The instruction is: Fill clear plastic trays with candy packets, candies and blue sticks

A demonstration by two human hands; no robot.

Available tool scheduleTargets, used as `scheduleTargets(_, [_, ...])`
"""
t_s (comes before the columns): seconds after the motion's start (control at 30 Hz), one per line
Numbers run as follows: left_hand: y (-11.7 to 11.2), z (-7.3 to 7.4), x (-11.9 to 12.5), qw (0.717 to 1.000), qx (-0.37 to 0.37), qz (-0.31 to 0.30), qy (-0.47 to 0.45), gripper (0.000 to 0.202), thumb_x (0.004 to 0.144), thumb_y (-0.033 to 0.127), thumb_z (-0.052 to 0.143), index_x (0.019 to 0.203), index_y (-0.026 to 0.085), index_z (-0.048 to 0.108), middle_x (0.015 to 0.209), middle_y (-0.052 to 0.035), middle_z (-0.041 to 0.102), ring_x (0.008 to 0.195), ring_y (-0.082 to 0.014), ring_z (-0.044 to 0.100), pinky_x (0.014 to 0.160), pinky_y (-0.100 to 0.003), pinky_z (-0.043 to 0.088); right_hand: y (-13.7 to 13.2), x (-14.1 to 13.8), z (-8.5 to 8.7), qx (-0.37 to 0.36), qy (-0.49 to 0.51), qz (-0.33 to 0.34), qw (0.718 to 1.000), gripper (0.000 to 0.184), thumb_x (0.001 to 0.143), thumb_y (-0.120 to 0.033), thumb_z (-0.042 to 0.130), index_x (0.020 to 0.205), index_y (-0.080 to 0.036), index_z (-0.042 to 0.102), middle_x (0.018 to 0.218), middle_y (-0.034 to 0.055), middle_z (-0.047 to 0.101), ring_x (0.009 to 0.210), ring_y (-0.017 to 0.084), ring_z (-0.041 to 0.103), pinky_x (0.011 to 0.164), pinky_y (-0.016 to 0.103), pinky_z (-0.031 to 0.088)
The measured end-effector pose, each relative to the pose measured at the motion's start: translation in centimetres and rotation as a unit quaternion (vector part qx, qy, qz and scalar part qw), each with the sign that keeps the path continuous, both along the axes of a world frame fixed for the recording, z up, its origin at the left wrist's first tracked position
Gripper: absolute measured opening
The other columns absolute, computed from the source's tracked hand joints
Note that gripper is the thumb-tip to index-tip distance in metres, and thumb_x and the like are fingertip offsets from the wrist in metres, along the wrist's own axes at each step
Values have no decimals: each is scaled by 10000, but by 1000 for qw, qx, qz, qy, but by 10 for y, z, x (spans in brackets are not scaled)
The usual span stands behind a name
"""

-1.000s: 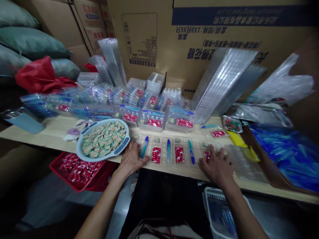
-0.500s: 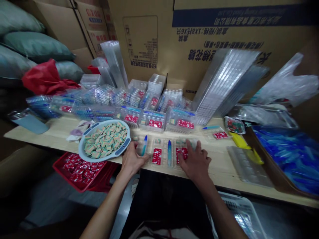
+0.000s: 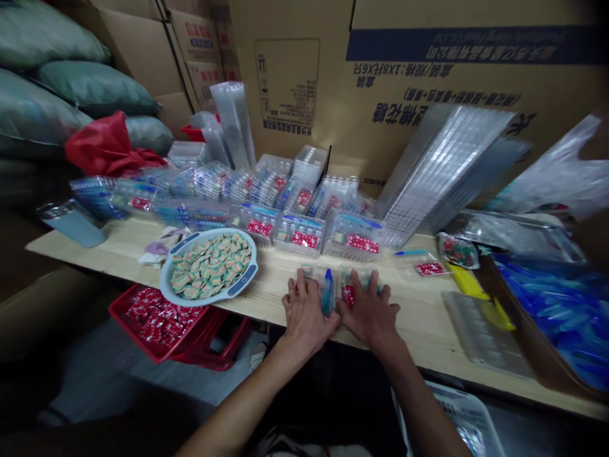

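My left hand (image 3: 304, 312) and my right hand (image 3: 370, 313) lie side by side, fingers stretched flat, pressing on clear plastic trays (image 3: 333, 282) gathered near the front edge of the wooden table (image 3: 419, 317). Between the hands shows a blue pen-like piece (image 3: 327, 291), and a red packet (image 3: 349, 295) peeks out by my right thumb. A round blue-rimmed bowl (image 3: 183, 296) of small striped blocks stands to the left of my left hand.
Filled clear trays (image 3: 304, 233) line the table behind my hands, with stacks of empty trays (image 3: 438, 165) leaning on cardboard boxes (image 3: 428, 70). A red crate of red packets (image 3: 157, 320) sits below the bowl. Blue items fill a box (image 3: 556, 304) at right; a white basket (image 3: 466, 419) is below.
Both hands have slid inward, pushing the spread-out trays together into one pile. The right hand came from the far right, the left from beside the bowl. The view shifted slightly.
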State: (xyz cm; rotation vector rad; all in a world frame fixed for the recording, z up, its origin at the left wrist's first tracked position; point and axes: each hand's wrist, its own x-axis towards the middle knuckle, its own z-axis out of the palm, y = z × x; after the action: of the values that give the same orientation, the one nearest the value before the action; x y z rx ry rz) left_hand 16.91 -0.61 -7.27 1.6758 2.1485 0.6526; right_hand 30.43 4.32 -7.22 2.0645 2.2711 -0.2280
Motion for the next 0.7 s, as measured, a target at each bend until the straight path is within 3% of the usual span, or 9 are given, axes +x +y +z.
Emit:
scheduleTargets(0.17, [-6, 2, -6, 999, -15, -30, 2, 524, 889, 485, 586, 1294, 153, 587, 1636, -238, 276, 1477, -486, 282, 1107, -686, 312, 6, 7, 5, -18, -7, 9, 1000, 818, 896, -489, 563, 1622, -293, 241, 1680, 204, 119, 1366, 533, 381, 948, 669, 425])
scheduleTargets(0.27, [-6, -1, -14, 1000, 4, -27, -4, 520, 935, 428, 532, 1384, 165, 540, 1653, -212, 256, 1506, -439, 258, 1141, -660, 303, 4, 12, 6, -15, -17, 17, 1000, 809, 898, -478, 558, 1620, -280, 251, 1672, 217, 141, 1353, 538, 390, 937, 668, 431])
scheduleTargets(0.47, [1, -32, -20, 989, 46, -49, -129, 581, 916, 281, 522, 1474, 138, 443, 1673, -199, 198, 1558, -331, 187, 1237, -545, 256, -5, 18, -1, -17, -30, 20, 999, 812, 895, -459, 553, 1624, -307, 230, 1685, 196, 98, 1318, 525, 417, 890, 648, 461])
scheduleTargets(0.6, [1, -44, -18, 950, 105, 24, -292, 588, 990, 384, 446, 1529, 173, 341, 1666, -158, 247, 1561, -255, 201, 1268, -479, 222, 4, 32, -2, -22, 1, -17, 1000, 808, 899, -468, 518, 1628, -311, 206, 1686, 183, 106, 1300, 504, 445, 889, 637, 470])
scheduleTargets(0.7, [-1, -47, -17, 889, 87, 105, -437, 628, 1006, 499, 424, 1544, 194, 314, 1649, -136, 311, 1535, -244, 281, 1267, -459, 245, 14, 46, 3, -34, 48, -38, 998, 809, 917, -488, 486, 1635, -284, 175, 1668, 206, 148, 1314, 493, 451, 909, 611, 472])
